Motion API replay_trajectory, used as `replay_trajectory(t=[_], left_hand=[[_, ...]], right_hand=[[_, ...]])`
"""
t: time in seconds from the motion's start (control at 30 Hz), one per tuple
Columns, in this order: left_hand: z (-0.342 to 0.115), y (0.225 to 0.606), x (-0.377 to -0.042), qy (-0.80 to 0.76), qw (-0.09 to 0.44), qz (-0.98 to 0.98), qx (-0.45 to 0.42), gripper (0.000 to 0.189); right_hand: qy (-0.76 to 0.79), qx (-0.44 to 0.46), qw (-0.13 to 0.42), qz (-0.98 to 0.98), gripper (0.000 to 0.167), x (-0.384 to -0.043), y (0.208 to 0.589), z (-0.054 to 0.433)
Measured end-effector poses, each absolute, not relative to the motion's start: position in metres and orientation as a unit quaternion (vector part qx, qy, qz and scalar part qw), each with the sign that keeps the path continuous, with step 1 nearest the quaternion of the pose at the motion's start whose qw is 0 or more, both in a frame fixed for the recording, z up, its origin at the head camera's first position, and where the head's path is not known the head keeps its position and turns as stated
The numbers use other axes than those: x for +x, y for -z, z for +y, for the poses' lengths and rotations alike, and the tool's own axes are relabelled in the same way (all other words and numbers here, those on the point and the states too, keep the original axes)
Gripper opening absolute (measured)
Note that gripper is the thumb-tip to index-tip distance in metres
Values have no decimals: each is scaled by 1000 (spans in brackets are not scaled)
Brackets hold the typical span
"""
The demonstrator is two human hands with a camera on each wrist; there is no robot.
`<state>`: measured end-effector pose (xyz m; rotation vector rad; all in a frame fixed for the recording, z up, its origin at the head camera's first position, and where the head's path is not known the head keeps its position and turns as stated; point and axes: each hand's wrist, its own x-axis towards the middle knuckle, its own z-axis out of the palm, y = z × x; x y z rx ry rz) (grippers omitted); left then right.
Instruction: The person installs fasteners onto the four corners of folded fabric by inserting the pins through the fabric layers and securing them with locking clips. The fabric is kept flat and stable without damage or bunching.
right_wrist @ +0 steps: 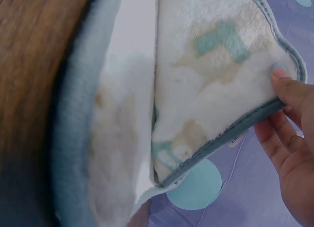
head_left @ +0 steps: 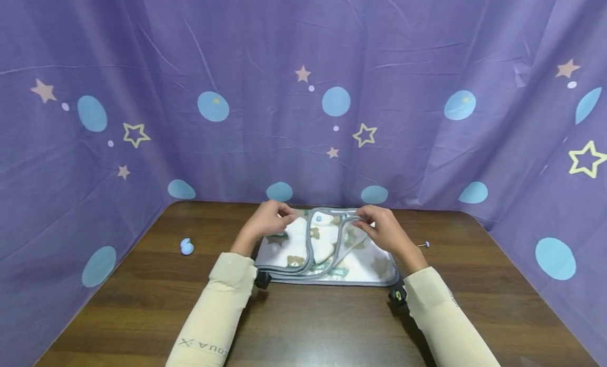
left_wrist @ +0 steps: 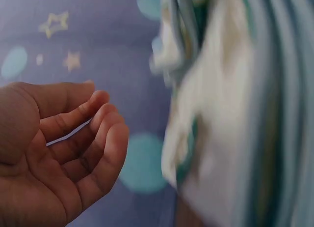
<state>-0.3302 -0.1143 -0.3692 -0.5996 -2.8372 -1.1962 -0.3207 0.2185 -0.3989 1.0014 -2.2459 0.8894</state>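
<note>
A folded white fleece blanket with brown bears, green patches and grey-blue edging lies on the wooden table. My right hand pinches one edged corner of its top layer between thumb and fingers. In the right wrist view that raised corner shows its fuzzy side, with a small white tag partly behind the right hand's fingers. Above the blanket's left part hovers my left hand. The left wrist view shows the left hand loosely curved, holding nothing and apart from the blanket.
A small light-blue object rests on the table to the left. At the right, beyond my right wrist, lies a small pin-like piece with a bluish end. A purple curtain with stars and dots surrounds the table's back and sides.
</note>
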Motion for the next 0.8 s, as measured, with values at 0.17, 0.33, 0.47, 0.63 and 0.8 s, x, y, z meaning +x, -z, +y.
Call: replay_trajectory(t=[0.17,0.33,0.47,0.63,0.8], left_hand=[[-166,376,-327,366,30,-917,-156,14],[-215,377,-321,349,49,-928,-119,15],[-250,374,-314,349,60,-931,-88,19],[-289,378,-306,360,61,-931,-27,25],[-321,388,-300,325,102,-940,17,26]], right_hand=[[-327,369,261,-830,15,-320,398,218],[-325,367,257,-833,15,-318,396,219],[-325,362,255,-836,15,-317,396,220],[-323,362,255,-837,14,-316,395,220],[-321,365,262,-834,16,-316,394,221]])
